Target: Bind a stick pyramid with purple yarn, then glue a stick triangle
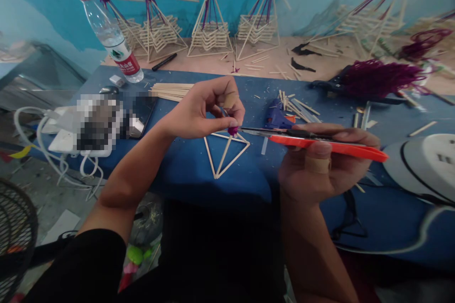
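A small pyramid frame of thin wooden sticks (223,156) has purple yarn (232,130) bound at its top. My left hand (213,106) pinches that wrapped tip between thumb and fingers, with the frame hanging or standing below it. My right hand (327,165) is closed around an orange utility knife (330,146), its narrow metal blade pointing left. The blade's tip is right at the purple binding; whether it touches I cannot tell. Tan bandages are wrapped on a finger of each hand.
Several larger stick pyramids (209,40) stand along the wall. A bundle of sticks (170,91), a blue glue gun (277,112) and a purple yarn heap (384,78) lie behind my hands. A water bottle (110,40) and white power strip (88,128) are left; a round white device (426,165) is right.
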Action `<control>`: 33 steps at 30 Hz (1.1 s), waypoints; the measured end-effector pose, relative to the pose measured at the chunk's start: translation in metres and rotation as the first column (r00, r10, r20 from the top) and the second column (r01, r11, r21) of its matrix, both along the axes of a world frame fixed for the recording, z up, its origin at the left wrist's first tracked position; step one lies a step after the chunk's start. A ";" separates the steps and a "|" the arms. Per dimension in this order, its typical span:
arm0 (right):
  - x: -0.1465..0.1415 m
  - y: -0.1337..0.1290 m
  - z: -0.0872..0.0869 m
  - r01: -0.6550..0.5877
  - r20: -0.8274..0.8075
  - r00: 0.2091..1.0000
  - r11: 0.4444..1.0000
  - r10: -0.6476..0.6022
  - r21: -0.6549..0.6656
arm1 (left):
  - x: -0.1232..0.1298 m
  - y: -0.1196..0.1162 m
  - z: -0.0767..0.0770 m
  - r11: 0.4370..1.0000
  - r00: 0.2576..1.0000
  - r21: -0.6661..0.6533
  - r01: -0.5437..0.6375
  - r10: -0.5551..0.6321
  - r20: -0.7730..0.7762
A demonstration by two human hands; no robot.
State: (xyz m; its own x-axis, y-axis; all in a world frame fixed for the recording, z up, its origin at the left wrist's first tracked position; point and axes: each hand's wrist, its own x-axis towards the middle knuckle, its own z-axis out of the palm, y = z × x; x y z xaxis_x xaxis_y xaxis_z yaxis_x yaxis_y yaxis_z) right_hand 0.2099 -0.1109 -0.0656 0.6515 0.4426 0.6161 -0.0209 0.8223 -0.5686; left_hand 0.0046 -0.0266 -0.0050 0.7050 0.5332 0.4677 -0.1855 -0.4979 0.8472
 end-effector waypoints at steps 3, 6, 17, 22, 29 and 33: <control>0.001 -0.004 0.001 -0.080 -0.047 0.996 0.996 0.078 -0.044 | -0.001 0.000 0.001 1.000 1.000 -0.009 -0.001 0.001 -0.001; 0.006 -0.006 0.000 -0.128 -0.119 0.986 0.986 0.115 -0.110 | -0.001 0.000 0.002 1.000 1.000 -0.001 -0.006 0.006 -0.005; 0.016 -0.007 -0.003 -0.206 -0.230 0.960 0.960 0.160 -0.189 | 0.001 0.006 0.001 0.955 0.946 -0.043 -0.293 0.296 0.133; 0.012 -0.007 -0.002 -0.195 -0.213 0.965 0.960 0.152 -0.202 | -0.003 0.011 0.012 0.950 0.894 -0.193 -0.244 0.297 0.336; 0.009 -0.006 -0.002 -0.168 -0.161 0.978 0.963 0.136 -0.209 | -0.010 0.025 0.001 0.976 0.973 -0.013 -0.218 0.219 0.080; 0.005 -0.008 0.000 -0.171 -0.130 0.980 0.966 0.148 -0.192 | -0.011 0.018 0.005 0.995 0.997 0.052 -0.081 0.082 -0.014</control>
State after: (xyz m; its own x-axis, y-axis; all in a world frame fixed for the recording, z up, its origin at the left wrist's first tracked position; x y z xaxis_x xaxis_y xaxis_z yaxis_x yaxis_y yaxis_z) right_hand 0.2146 -0.1186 -0.0658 0.6230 0.6537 0.4297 -0.2164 0.6719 -0.7084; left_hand -0.0069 -0.0082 -0.0004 0.6678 0.5652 0.4843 -0.1285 -0.5533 0.8230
